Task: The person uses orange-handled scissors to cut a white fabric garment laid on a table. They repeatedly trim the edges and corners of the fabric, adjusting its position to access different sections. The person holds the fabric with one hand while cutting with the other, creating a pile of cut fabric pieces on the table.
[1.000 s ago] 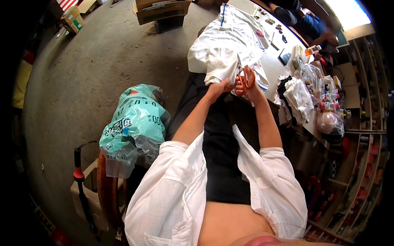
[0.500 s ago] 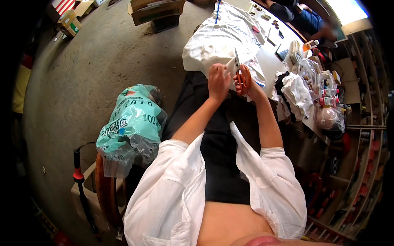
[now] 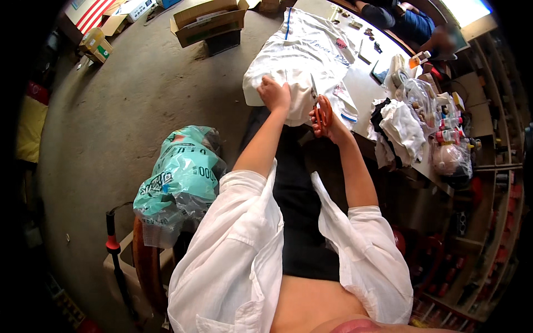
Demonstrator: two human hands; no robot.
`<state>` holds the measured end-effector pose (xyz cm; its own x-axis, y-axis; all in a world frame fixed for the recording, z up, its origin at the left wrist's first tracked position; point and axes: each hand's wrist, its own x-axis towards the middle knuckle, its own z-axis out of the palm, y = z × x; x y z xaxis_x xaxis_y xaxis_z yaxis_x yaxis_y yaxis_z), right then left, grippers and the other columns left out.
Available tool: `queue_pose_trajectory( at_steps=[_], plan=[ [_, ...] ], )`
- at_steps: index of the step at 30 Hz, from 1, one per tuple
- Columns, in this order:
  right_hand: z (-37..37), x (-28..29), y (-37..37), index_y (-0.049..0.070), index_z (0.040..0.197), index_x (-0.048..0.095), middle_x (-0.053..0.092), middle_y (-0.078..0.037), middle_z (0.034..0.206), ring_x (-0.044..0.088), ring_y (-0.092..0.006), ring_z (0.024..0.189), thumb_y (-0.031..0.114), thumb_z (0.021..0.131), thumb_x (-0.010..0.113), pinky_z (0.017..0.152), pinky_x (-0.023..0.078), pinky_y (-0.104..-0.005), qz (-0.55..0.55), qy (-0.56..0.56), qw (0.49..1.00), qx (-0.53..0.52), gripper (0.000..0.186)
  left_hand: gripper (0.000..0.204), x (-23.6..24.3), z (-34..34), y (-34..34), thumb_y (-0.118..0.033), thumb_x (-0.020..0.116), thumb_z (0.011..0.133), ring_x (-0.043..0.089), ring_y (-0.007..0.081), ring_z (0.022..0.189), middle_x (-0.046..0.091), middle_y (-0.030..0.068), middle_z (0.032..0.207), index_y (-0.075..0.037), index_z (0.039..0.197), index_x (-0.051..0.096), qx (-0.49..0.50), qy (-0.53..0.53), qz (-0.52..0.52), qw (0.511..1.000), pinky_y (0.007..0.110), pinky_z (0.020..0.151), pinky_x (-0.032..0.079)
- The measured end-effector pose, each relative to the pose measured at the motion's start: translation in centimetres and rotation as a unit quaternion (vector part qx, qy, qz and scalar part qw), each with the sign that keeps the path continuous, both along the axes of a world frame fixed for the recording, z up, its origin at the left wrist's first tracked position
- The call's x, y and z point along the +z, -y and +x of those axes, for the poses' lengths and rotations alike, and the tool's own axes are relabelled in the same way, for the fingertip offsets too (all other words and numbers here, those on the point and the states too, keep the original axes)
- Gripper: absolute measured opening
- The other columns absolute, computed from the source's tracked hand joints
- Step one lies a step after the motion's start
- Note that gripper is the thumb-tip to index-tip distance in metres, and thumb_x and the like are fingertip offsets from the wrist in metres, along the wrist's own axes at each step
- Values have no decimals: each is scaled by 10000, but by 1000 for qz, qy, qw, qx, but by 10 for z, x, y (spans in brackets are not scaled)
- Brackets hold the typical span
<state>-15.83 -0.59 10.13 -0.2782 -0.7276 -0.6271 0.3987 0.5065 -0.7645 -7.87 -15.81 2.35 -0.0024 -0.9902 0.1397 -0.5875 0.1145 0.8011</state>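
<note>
Scissor work on the cloth judged in hand: right hand [image 3: 322,123] clamped around orange-handled scissors [image 3: 324,111], left hand [image 3: 275,94] on white printed cloth [image 3: 311,53] atop the desk [image 3: 363,91], pinch or press unclear; next move likely calls for steadied fabric, fingers clear of blades.

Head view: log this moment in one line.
left hand: on cloth; right hand: holds scissors; cloth: partly on table; green bag: person's left
</note>
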Motion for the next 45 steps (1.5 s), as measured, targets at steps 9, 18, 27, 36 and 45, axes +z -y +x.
queue_pose_trajectory(
  at_steps=[9,18,27,36,45],
  plan=[
    [9,-17,1,76,874,533,478,2,704,474,-91,541,687,797,514,474,410,-214,-15,39,999,-20,617,274,-7,8,32,-206,674,771,597,391,884,635,211,896,-1,924,575,-158,-43,15,986,454,764,465],
    [17,-32,6,66,876,508,467,1,707,483,-92,560,732,738,541,485,426,-209,-9,54,998,8,681,350,41,39,55,-155,729,704,553,324,963,583,146,974,-36,987,560,-28,152,-223,962,386,859,432],
    [24,-27,14,68,880,509,456,-5,706,475,-98,567,749,714,550,495,428,-230,14,24,999,22,703,272,-12,23,-2,-148,741,669,516,309,911,544,109,897,-54,834,546,-232,-30,-126,964,388,797,431],
    [23,-49,34,110,946,497,460,-1,768,466,-98,615,691,807,456,510,424,-242,19,3,999,27,599,190,28,30,-18,-110,682,685,519,304,889,560,116,873,-45,789,538,-257,24,-118,959,386,786,429],
    [34,-20,45,148,1027,484,481,-2,818,480,-101,642,561,910,418,514,439,-248,12,-10,999,35,434,22,-4,30,-10,-53,581,749,561,305,865,596,115,896,-39,752,597,-210,-87,-171,959,391,793,451]
  ],
)
